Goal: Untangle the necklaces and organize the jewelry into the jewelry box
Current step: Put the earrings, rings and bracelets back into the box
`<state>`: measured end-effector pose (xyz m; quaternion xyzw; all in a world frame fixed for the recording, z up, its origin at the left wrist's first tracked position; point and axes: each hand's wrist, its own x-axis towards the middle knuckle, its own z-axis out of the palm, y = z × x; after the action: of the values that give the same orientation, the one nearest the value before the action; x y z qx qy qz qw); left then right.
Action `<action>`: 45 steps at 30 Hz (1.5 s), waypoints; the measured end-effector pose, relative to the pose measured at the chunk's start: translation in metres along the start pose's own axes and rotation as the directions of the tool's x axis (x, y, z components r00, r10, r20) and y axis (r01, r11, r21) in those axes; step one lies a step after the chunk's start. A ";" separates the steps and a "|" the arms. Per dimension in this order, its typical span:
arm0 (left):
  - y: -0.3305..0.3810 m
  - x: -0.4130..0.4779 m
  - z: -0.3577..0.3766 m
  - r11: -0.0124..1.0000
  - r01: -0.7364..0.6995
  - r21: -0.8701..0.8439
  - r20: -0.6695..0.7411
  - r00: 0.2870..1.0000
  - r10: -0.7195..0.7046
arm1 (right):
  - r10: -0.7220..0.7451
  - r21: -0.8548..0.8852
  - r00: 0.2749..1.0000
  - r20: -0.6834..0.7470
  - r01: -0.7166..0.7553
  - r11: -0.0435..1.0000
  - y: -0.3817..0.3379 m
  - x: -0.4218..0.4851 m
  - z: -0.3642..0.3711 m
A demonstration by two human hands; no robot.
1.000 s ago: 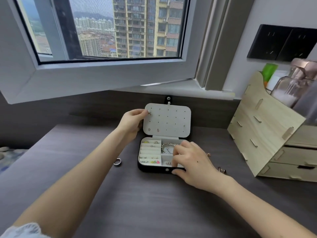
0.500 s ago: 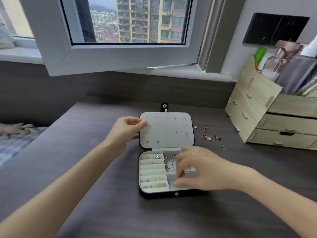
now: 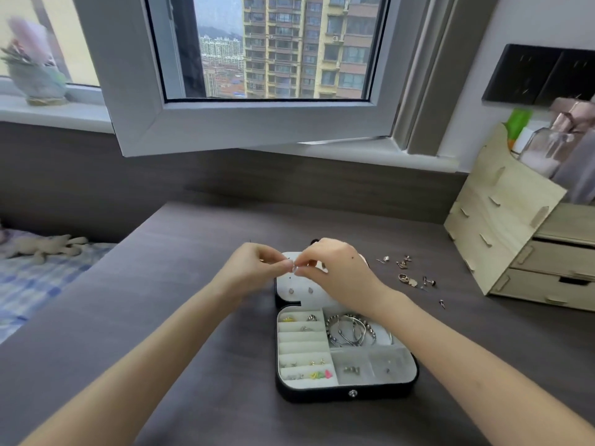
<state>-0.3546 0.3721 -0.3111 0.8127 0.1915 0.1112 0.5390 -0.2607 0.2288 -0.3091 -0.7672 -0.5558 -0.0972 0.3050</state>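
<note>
A black jewelry box (image 3: 349,394) with a pale lining lies open on the dark desk. Its ring rolls hold small rings and coloured studs, and silver bracelets (image 3: 352,329) fill the upper right compartment. The raised lid panel (image 3: 299,292) carries two studs. Both hands meet in front of the lid's top left corner. My left hand (image 3: 257,265) and my right hand (image 3: 335,268) pinch a tiny shiny earring (image 3: 294,268) between their fingertips. My right hand hides most of the lid.
Several loose earrings and small pieces (image 3: 410,276) lie on the desk right of the box. A wooden drawer organizer (image 3: 521,246) stands at the right. An open window sash (image 3: 244,123) overhangs the desk's back. A bed with a soft toy (image 3: 45,247) is at the left.
My right hand has left the box's lower compartments and risen to the lid's top left corner, meeting my left hand there on a small earring. The camera has tilted and moved closer.
</note>
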 end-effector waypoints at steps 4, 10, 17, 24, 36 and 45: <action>0.010 -0.002 -0.009 0.997 -0.018 -0.069 0.130 0.991 0.027 | 0.077 0.197 0.997 0.026 -0.080 0.977 -0.004 0.005 -0.011; 0.028 0.002 -0.016 0.990 -0.049 -0.132 0.199 0.977 0.075 | 0.212 0.448 0.949 0.233 -0.298 0.843 -0.015 0.021 -0.039; 0.046 0.016 -0.023 0.975 0.029 -0.220 0.386 0.921 0.060 | 0.077 0.641 0.854 0.515 -0.443 0.627 0.010 0.039 -0.053; 0.016 0.043 -0.028 0.996 0.000 -0.091 0.037 0.999 0.003 | 0.175 0.826 0.891 0.420 -0.454 0.333 0.050 0.042 -0.045; -0.008 0.044 -0.001 0.887 -0.130 0.443 -0.079 0.980 0.183 | 0.450 0.123 0.875 0.181 -0.474 0.872 0.062 0.029 -0.006; -0.006 0.047 -0.005 0.938 -0.039 0.345 -0.048 0.997 0.059 | 0.454 0.242 0.882 0.123 -0.470 0.849 0.057 0.026 -0.005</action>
<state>-0.3158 0.3988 -0.3156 0.8954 0.2032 0.1128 0.3799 -0.1987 0.2357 -0.3131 -0.8332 -0.3720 0.0777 0.4018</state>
